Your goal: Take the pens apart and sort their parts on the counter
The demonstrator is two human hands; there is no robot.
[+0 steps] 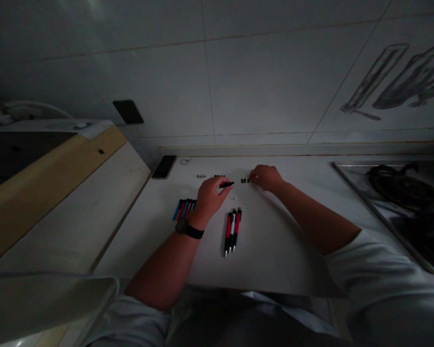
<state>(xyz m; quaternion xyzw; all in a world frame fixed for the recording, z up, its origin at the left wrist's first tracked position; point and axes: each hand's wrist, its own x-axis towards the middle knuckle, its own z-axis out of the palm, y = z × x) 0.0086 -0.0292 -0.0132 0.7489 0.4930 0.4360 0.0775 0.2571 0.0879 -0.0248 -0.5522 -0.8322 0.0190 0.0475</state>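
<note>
My left hand [210, 193], wearing a black watch, pinches a dark pen part [226, 184] that points to the right. The fingers of my right hand [265, 177] are pressed together on the counter beside a few small black pieces [243, 180]; whatever they pinch is too small to make out. Below my hands three assembled pens lie side by side: a red and black pen [227, 233], a white and black pen [233, 229] and another red and black pen [237, 229]. Blue and red pen barrels [181, 210] are lined up left of my left wrist, partly covered by it.
Small metallic pieces [201, 176] and a row of small dark pieces [219, 176] lie behind my left hand. A phone [164, 166] and a thin ring-shaped item [185, 161] are at the back left. A stove [350, 166] stands right; a tiled wall [260, 86] rises behind the counter [275, 255].
</note>
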